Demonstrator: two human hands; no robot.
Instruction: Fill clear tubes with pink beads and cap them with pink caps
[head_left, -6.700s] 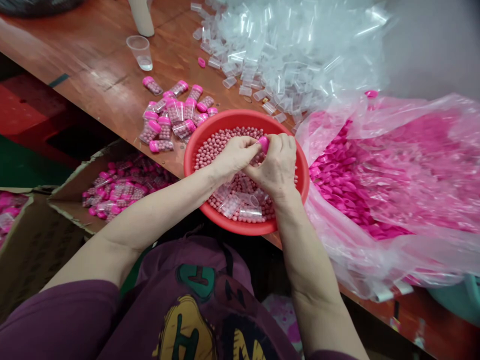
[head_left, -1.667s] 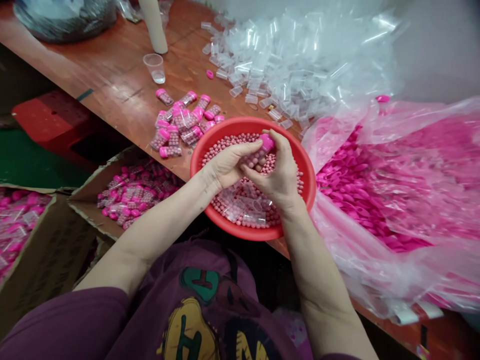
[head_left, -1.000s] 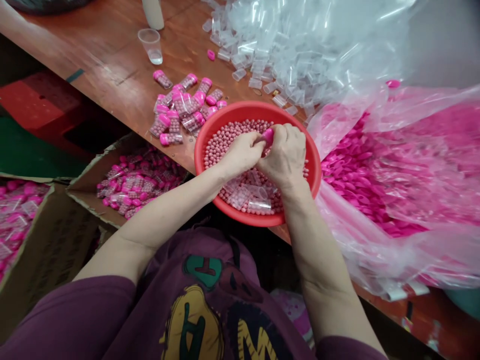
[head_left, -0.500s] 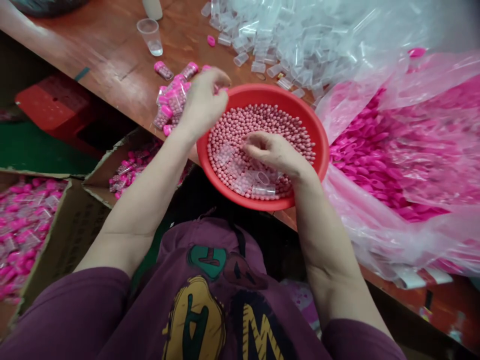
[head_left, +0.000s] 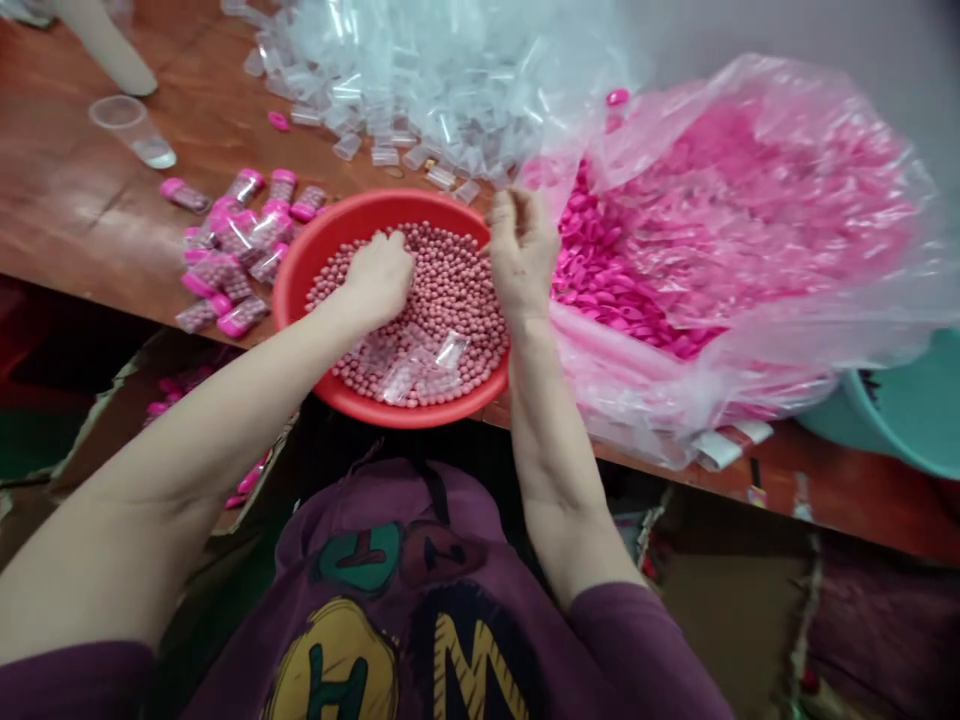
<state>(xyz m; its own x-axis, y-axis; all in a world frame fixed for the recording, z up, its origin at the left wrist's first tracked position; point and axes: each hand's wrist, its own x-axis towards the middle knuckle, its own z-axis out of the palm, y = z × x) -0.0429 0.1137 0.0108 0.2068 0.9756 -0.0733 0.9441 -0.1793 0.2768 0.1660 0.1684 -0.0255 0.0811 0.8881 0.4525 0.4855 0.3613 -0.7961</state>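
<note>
A red bowl [head_left: 289, 285] at the table's near edge holds small pink beads [head_left: 450, 290], with a few empty clear tubes [head_left: 420, 365] lying on them. My left hand [head_left: 382, 275] rests knuckles-up on the beads at the bowl's left side, its fingers bent down out of sight. My right hand [head_left: 521, 255] is raised over the bowl's right rim, beside the bag of pink caps [head_left: 637, 270]. Its fingers are bunched and point away from me, and I cannot see what is in them. Capped tubes filled with beads [head_left: 232, 240] lie in a heap left of the bowl.
A large pile of empty clear tubes in clear plastic [head_left: 420, 80] lies behind the bowl. A clear cup [head_left: 135, 130] and a white post [head_left: 105, 50] stand far left. A teal basin [head_left: 900, 410] is at the right edge. A cardboard box [head_left: 172, 390] sits below the table.
My left hand came back from the heap of filled tubes into the bowl. My right hand rose from the clear tubes to the right rim. The view swung right.
</note>
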